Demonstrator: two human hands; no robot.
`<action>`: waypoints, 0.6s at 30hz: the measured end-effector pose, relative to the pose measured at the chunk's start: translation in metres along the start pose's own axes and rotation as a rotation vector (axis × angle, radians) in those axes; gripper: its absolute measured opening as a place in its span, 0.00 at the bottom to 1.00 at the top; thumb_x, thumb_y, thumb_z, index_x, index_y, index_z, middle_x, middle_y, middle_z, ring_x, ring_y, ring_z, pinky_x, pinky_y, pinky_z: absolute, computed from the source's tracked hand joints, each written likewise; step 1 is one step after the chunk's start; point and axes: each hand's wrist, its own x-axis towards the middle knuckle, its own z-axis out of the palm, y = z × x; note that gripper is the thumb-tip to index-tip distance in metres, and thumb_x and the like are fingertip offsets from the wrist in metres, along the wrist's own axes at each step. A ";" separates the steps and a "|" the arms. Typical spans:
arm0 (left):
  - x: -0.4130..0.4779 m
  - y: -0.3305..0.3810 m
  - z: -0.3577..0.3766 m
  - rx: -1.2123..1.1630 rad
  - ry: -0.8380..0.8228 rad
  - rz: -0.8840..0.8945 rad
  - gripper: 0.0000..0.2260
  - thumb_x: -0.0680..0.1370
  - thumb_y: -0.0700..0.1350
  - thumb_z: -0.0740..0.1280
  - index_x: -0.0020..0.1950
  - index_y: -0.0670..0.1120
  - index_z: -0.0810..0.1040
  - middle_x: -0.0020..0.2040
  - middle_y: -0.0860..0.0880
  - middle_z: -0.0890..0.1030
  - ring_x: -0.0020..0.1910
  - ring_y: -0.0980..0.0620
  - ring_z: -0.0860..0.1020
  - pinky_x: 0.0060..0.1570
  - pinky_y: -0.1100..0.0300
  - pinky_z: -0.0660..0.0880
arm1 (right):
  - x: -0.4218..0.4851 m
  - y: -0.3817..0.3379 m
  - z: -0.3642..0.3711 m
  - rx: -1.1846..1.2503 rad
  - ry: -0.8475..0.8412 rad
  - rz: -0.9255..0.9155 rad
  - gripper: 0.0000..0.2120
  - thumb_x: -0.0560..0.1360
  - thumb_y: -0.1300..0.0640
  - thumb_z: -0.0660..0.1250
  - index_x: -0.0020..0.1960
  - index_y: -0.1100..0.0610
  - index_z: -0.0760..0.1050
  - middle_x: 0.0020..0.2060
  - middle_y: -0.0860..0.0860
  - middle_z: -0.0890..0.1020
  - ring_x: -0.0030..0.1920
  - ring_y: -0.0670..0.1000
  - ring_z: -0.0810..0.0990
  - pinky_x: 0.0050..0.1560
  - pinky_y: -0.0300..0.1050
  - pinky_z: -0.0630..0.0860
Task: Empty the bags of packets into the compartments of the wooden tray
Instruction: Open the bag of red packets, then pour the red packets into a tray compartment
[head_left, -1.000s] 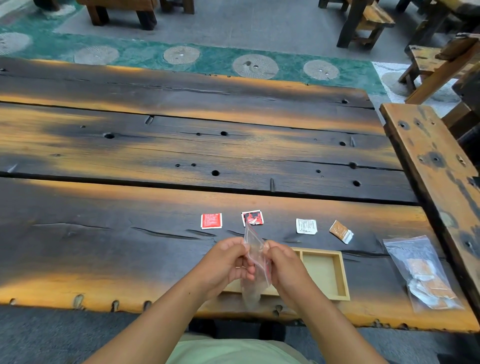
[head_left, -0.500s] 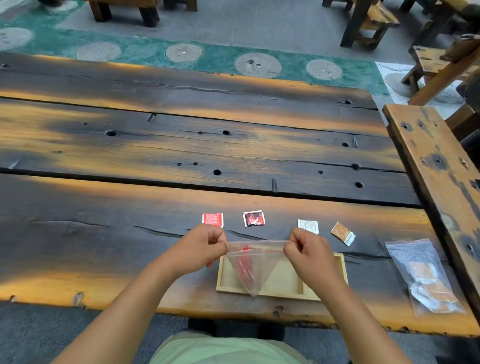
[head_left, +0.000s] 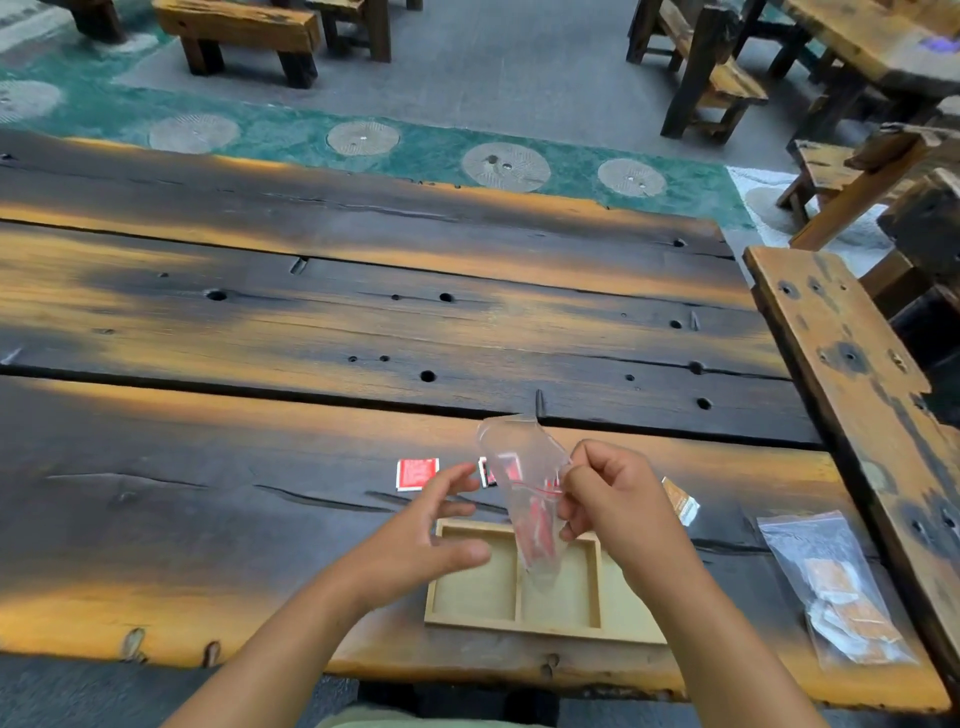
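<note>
A clear bag (head_left: 522, 462) was held above the wooden tray (head_left: 519, 621) near the front edge of the dark plank table (head_left: 249, 467); it was pinched at its side between the thumb and curled fingers of the right hand (head_left: 613, 501); its upper end was raised over the table, and its lower end hung above the second compartment from the left. Red packets (head_left: 536, 530) were seen bunched in the lower part of the bag; whether its mouth was turned up or down could not be told through the blurred plastic. The left hand (head_left: 423, 538) was held just left of the bag, apart from it, with the fingers loosely spread and nothing gripped. The two visible compartments were seen bare; the tray's right end was hidden by the right forearm. Beyond the tray, a red packet (head_left: 417, 473), a red-and-black packet (head_left: 485, 472) partly behind the bag, and an orange packet (head_left: 681, 503) were laid in a row on the table; a second bag (head_left: 836, 587) of orange and white packets was laid flat well to the right, beside a worn bench (head_left: 852, 374).
</note>
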 end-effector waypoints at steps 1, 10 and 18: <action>0.003 0.006 0.004 -0.024 -0.013 0.027 0.45 0.65 0.64 0.74 0.76 0.63 0.54 0.72 0.66 0.64 0.69 0.68 0.67 0.61 0.64 0.73 | -0.001 -0.009 -0.001 0.019 -0.015 -0.016 0.15 0.75 0.70 0.61 0.31 0.59 0.69 0.24 0.54 0.77 0.24 0.51 0.73 0.31 0.47 0.76; 0.038 0.090 0.005 -0.292 0.013 0.398 0.57 0.57 0.65 0.79 0.78 0.58 0.50 0.70 0.49 0.73 0.68 0.55 0.74 0.61 0.59 0.75 | -0.012 -0.102 -0.020 0.340 -0.143 -0.135 0.08 0.67 0.61 0.62 0.30 0.57 0.71 0.23 0.55 0.74 0.22 0.51 0.69 0.27 0.46 0.76; 0.041 0.117 0.014 -0.583 0.183 0.551 0.40 0.64 0.58 0.80 0.68 0.41 0.69 0.46 0.44 0.84 0.47 0.46 0.82 0.49 0.52 0.77 | -0.012 -0.131 -0.011 0.502 -0.177 -0.198 0.10 0.70 0.60 0.63 0.29 0.54 0.72 0.25 0.56 0.76 0.22 0.50 0.72 0.29 0.45 0.78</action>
